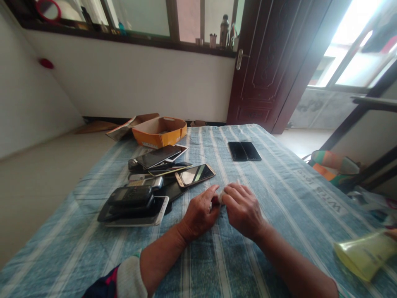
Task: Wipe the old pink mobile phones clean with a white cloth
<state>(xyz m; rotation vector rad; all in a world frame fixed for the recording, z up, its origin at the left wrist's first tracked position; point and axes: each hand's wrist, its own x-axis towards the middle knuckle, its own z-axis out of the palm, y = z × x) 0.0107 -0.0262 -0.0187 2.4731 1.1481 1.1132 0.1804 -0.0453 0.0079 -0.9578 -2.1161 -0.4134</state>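
My left hand (201, 211) is closed around a small dark red thing (215, 201), mostly hidden by the fingers. Pressed up against it is a crumpled white wipe (221, 197), pinched in my right hand (243, 209). Both hands meet above the middle of the striped blue cloth (198, 265). Just beyond my left hand lies a gold-framed phone (195, 175) with a glossy screen. It leans on a heap with a white-edged tablet (136, 217), a black handset (130, 195) and a dark phone (159, 156).
An open orange box (161, 132) stands at the table's far left. Two black phones (238, 151) lie side by side at the far right. A translucent yellow bag (362, 254) is at the right edge, beside what looks like part of a hand. Beyond is a brown door (260, 62).
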